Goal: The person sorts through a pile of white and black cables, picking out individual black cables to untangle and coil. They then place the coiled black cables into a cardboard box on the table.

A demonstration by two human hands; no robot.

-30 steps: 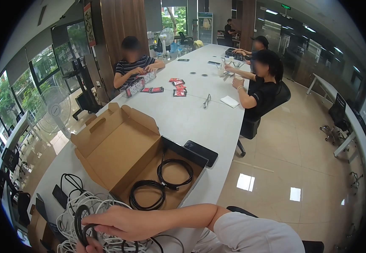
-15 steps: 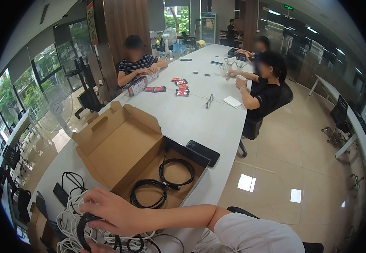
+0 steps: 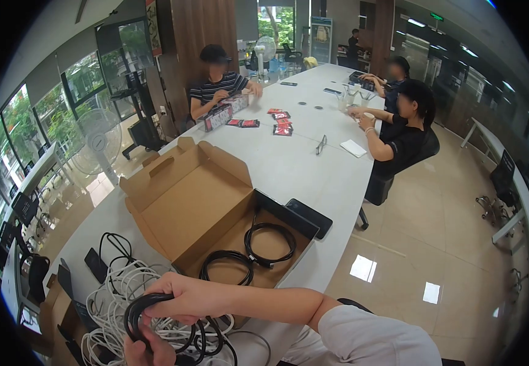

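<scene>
My right hand (image 3: 182, 297) is closed around the upper part of a coiled black cable (image 3: 133, 318). Below it, my left hand (image 3: 150, 350) grips the lower part of the same coil near the bottom edge of the view. A tangled heap of white cables (image 3: 109, 308) lies under and around both hands, with more black cable loops among it. Just beyond my right forearm stands an open cardboard box (image 3: 185, 204). Inside it rest two coiled black cables, one nearer (image 3: 226, 268) and one farther (image 3: 270, 243).
A black phone (image 3: 308, 218) lies against the box's right side. Left of the box is another dark flat device (image 3: 95, 265) by a black cable. Farther along the white table (image 3: 277, 161) are glasses (image 3: 321, 144), white paper (image 3: 353, 148) and red packets (image 3: 283, 127). Several people sit around it.
The view has shifted, so the scene sits farther right. My right hand's fingers have closed more tightly round the black cable, whose strands now bunch together. My left hand shows more.
</scene>
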